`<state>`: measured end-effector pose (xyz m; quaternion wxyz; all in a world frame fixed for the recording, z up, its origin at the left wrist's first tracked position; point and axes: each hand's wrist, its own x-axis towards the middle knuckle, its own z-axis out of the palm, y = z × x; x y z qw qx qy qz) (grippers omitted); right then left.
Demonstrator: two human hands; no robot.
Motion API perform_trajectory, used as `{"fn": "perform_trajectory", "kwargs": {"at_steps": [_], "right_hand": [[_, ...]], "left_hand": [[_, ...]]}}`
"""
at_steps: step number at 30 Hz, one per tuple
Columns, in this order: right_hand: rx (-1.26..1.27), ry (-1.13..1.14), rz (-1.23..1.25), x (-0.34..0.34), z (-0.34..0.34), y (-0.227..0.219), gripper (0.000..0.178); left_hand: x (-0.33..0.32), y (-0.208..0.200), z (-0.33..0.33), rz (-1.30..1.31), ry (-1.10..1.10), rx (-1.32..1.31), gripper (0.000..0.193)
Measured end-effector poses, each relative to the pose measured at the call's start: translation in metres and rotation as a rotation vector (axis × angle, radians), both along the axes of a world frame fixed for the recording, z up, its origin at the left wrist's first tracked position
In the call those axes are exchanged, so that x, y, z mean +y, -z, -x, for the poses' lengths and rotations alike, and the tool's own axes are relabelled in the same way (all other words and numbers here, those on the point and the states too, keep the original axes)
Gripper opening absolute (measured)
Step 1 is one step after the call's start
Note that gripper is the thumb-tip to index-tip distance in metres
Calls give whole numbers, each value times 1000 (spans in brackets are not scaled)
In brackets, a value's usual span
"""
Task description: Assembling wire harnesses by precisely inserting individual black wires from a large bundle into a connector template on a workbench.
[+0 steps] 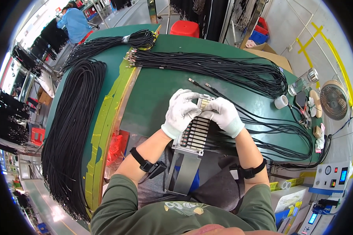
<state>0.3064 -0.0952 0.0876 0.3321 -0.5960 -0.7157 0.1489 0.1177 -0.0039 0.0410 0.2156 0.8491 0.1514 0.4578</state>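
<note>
A metal fixture (189, 166) with a row of slots stands in front of me, its near end over my lap. Black cables run from its right side across the table. My left hand (180, 111), in a white glove, is closed at the far left side of the slots. Opposite it, my right hand (223, 115), also gloved, pinches at the right side. The fingertips almost meet and hide whatever small part lies between them. Just beyond the hands, two loose cable ends with metal connectors (191, 80) lie on the green table (153, 102).
A yellow-taped wooden rail (106, 129) divides the table. Left of it lies a big black cable bundle (72, 133); another bundle (208, 68) stretches across the back. At right are a glass jar (304, 81), white tape roll (281, 102) and fan (334, 101). A person (72, 23) works far left.
</note>
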Motion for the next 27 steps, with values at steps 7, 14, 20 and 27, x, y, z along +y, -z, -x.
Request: {"fn": "perform_trajectory", "kwargs": {"at_steps": [7, 14, 20, 27], "right_hand": [[-174, 157, 23, -4, -19, 1, 11], [-261, 173, 57, -5, -26, 8, 11], [-289, 206, 104, -6, -32, 8, 15], [-234, 198, 130, -4, -32, 10, 15]], "left_hand": [[13, 16, 14, 285, -326, 15, 16], [17, 24, 9, 165, -376, 138, 16], [20, 33, 7, 95, -398, 138, 16], [17, 26, 7, 284, -282, 146, 24]]}}
